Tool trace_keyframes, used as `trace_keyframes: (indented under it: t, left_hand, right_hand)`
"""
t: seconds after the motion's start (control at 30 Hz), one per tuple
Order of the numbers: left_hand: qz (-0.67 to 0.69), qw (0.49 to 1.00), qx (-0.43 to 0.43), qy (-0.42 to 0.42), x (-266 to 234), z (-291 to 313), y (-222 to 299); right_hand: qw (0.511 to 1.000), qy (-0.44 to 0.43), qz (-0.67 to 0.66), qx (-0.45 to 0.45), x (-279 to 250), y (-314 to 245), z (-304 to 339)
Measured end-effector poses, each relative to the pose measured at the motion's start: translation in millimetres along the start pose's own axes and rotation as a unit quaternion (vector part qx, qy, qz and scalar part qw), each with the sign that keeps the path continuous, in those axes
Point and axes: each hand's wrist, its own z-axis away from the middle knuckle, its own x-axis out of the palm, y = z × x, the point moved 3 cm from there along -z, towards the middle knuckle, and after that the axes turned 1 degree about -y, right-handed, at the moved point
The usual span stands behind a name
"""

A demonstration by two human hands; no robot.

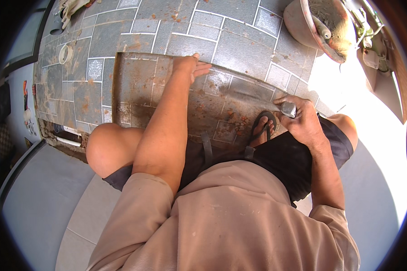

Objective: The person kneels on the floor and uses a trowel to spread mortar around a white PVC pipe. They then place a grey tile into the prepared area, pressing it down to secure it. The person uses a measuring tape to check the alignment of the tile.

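Observation:
My left hand (pixel 193 68) reaches forward with its fingers stretched out, at the far edge of a brownish rectangular panel (pixel 167 97). Tile lines show through or across the panel, and dirt and orange crumbs lie on it; I cannot tell whether it is a clear sheet. My right hand (pixel 303 119) is closed round a tool with a grey, blocky end (pixel 288 109), above the panel's right side. A motion-smeared streak runs left from that hand, so the tool's kind cannot be made out. My sandalled foot (pixel 263 128) is just left of this hand.
A bucket (pixel 303 27) with grey mortar and a tool handle (pixel 321 28) inside stands at the far right. Grey patterned tiles (pixel 239 43) spread ahead. A pale ring (pixel 65 54) lies far left, above a gap with a white pipe (pixel 68 142). Clutter lines the right edge.

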Motion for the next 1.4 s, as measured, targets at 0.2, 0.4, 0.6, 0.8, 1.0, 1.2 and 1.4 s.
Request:
trace_keyframes:
  t: [0.2,0.4,0.6,0.8,1.0,1.2,1.4]
  left_hand:
    - [0.031,0.999,0.014,0.003,4.3,-0.8,-1.1]
    - [0.094,0.995,0.006,0.029,16.1,7.4,1.5]
    - [0.11,0.992,0.019,0.05,17.9,6.3,-0.9]
    - [0.112,0.992,0.03,0.052,15.0,-6.0,-5.2]
    - [0.097,0.994,0.039,0.027,14.5,-5.7,-4.7]
    - [0.105,0.993,0.028,0.048,13.8,-6.0,-6.5]
    - [0.082,0.995,0.059,-0.001,13.9,-0.3,-4.1]
  right_hand:
    - [0.999,-0.043,0.007,0.011,8.1,8.5,14.4]
    - [0.998,-0.001,0.046,0.033,0.1,9.8,25.6]
    - [0.994,0.045,0.08,0.062,-5.2,13.1,34.4]
    - [0.992,0.071,0.101,0.018,-10.7,20.8,38.4]
    - [0.994,0.067,0.064,0.054,-11.2,14.7,40.4]
    - [0.996,0.059,0.057,0.047,-11.4,15.1,40.4]
    - [0.995,0.081,0.061,0.018,-7.9,11.4,35.5]
